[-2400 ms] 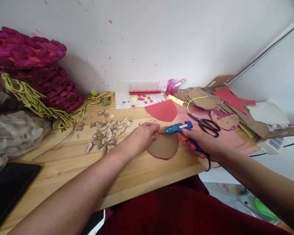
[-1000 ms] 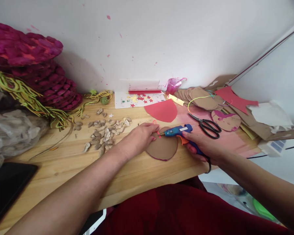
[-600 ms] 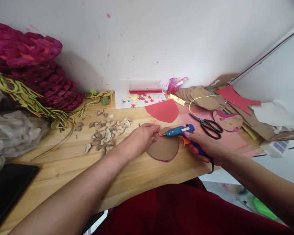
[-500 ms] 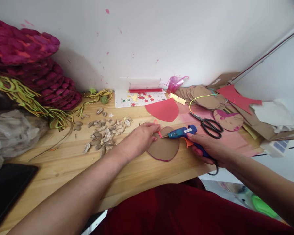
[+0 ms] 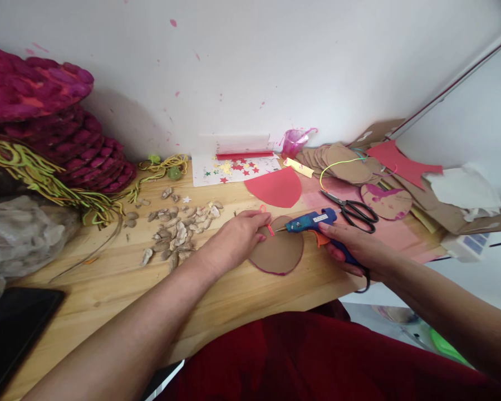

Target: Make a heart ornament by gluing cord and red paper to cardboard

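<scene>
My right hand (image 5: 345,245) is wrapped round a blue hot glue gun (image 5: 311,221) with an orange trigger. Its nozzle points left, over the upper part of a round cardboard disc (image 5: 278,253) with a purple-stained edge. My left hand (image 5: 244,231) pinches a short orange-pink string (image 5: 270,229), looped at the top, at the disc's upper left. The string's lower end lies against or just above the cardboard; which one I cannot tell. Just behind the disc lies a piece of red paper (image 5: 275,188) with a curved edge.
Black scissors (image 5: 357,214) and a purple-painted cardboard piece (image 5: 386,201) lie right of the glue gun. Brown shells (image 5: 179,228) are scattered left of my hand. Cardboard discs (image 5: 344,162) are piled at the back. A tall magenta stack (image 5: 67,122) and a black tablet-like object (image 5: 20,334) stand left.
The glue gun's nozzle has drawn back slightly from the string, upward and right. My left hand keeps its pinch on the string. The whole view has shifted a little.
</scene>
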`<action>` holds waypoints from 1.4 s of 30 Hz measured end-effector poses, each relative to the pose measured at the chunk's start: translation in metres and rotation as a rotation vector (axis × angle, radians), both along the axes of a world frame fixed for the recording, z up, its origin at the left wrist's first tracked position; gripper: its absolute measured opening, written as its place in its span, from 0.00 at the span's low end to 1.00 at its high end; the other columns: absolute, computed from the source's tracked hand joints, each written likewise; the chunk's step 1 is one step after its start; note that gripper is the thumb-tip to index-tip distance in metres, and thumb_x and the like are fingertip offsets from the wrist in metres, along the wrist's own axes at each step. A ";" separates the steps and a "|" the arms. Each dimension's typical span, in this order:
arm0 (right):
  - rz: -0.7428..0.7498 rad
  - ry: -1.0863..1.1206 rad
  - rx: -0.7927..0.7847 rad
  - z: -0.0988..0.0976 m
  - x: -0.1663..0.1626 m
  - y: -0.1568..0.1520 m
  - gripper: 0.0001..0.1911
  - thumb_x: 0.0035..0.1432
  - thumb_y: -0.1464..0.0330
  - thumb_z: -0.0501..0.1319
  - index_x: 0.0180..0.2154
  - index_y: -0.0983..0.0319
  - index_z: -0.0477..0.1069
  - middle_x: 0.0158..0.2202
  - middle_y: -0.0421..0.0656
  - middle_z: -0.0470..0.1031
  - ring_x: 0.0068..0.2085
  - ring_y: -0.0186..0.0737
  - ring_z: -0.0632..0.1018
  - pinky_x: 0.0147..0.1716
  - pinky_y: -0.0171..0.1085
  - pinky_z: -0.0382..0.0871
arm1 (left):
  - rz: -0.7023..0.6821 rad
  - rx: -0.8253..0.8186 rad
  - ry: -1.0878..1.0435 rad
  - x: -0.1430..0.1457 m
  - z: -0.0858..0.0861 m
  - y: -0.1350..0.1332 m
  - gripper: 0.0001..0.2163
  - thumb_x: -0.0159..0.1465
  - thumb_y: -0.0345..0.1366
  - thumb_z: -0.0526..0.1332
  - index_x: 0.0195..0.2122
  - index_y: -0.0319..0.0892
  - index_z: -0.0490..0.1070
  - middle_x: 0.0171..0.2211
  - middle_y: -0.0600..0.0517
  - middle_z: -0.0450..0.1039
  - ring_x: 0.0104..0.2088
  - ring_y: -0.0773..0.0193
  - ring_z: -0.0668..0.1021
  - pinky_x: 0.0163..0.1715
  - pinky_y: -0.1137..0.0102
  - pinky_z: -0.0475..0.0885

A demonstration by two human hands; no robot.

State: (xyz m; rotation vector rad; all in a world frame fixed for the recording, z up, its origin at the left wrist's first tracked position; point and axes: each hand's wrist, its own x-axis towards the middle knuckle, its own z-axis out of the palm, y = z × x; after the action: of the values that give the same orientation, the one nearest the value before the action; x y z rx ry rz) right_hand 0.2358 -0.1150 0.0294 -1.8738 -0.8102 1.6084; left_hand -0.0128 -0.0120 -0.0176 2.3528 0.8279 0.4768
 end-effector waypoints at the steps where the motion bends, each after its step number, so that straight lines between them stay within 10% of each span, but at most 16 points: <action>1: -0.009 0.002 -0.003 -0.001 -0.001 0.001 0.19 0.67 0.53 0.55 0.30 0.60 0.62 0.16 0.33 0.65 0.08 0.24 0.58 0.06 0.25 0.44 | 0.004 -0.005 0.007 0.000 0.001 0.000 0.19 0.62 0.25 0.60 0.54 0.44 0.72 0.56 0.47 0.73 0.57 0.58 0.75 0.59 0.65 0.69; 42: -0.012 -0.027 0.004 0.003 -0.007 0.000 0.19 0.65 0.54 0.56 0.29 0.60 0.61 0.16 0.33 0.65 0.08 0.24 0.57 0.06 0.25 0.43 | -0.005 0.001 -0.007 0.000 0.000 0.000 0.19 0.62 0.25 0.59 0.54 0.44 0.72 0.55 0.47 0.74 0.57 0.58 0.75 0.59 0.64 0.69</action>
State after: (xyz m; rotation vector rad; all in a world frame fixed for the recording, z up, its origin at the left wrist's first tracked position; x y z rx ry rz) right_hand 0.2289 -0.1150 0.0325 -1.8981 -0.8112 1.5764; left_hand -0.0129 -0.0122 -0.0177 2.3521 0.8185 0.4826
